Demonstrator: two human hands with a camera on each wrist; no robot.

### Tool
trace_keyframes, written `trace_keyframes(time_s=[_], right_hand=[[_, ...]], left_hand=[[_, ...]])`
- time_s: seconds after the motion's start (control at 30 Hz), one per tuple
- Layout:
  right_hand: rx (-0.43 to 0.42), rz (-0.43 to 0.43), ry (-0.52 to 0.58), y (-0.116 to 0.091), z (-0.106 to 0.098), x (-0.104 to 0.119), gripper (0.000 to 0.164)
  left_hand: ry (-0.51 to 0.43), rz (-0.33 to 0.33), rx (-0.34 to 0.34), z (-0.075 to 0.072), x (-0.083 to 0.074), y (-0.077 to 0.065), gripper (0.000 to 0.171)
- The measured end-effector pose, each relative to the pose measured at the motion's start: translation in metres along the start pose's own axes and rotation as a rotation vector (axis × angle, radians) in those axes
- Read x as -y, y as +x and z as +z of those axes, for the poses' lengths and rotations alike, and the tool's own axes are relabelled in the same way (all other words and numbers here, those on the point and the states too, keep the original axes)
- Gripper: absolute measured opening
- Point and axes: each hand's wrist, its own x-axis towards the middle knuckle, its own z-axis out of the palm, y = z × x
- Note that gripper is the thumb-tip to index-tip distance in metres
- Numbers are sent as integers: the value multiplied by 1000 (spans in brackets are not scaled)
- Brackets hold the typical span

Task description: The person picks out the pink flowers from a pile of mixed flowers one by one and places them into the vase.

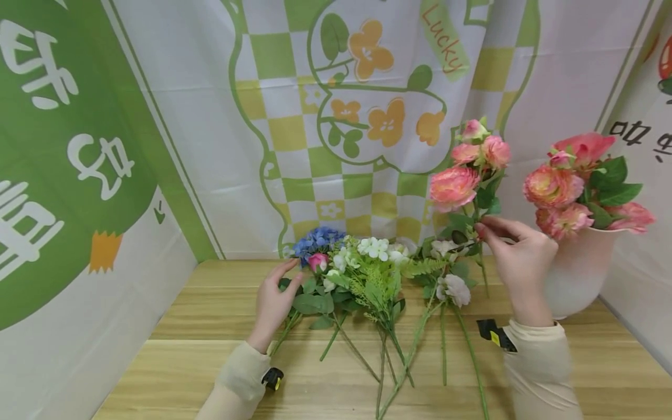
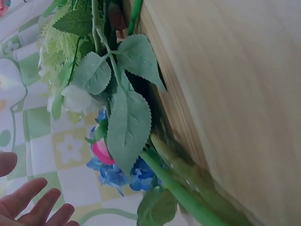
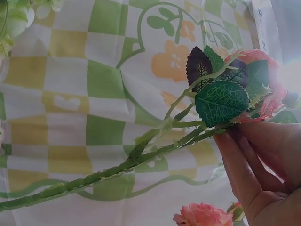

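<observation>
My right hand point(image 1: 525, 262) pinches the green stem point(image 3: 94, 176) of an artificial pink flower spray point(image 1: 455, 185), just below its leaves. The spray stands upright above the table, to the left of a pale pink-white vase point(image 1: 580, 274) that holds similar pink flowers point(image 1: 553, 185). My left hand point(image 1: 275, 303) is beside the blue hydrangea point(image 1: 320, 242) and a pink rosebud point(image 1: 318, 262), fingers extended and thumb apart. In the left wrist view the fingers point(image 2: 40, 200) hold nothing and hang near the blue petals point(image 2: 113, 174).
Several artificial stems lie across the wooden table point(image 1: 173, 350), among them white blossoms point(image 1: 374, 248), a green fern-like spray point(image 1: 375, 291) and a pale pinkish flower point(image 1: 454, 290). Their stems point toward the front edge. A printed cloth backdrop point(image 1: 210, 146) hangs right behind the table.
</observation>
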Motion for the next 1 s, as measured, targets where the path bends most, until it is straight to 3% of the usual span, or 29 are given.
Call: trace_keyframes(time_s=[0.37,0.53,0.67,1.0], right_hand=[[-3,95,-105,14,-21,-1,17],[0,103,-120,22,-32,-3,17],[-24,69,-203,28,-41,-7,15],[-71,84,-139,40,-57,-15,16]], left_hand=[[64,-33,37,-13,12,-4,45],[102,-40,61,-19,17,-7,45],[130,-51,82,-24,22,-8,47],[173,-85,115,-43,19,-8,51]])
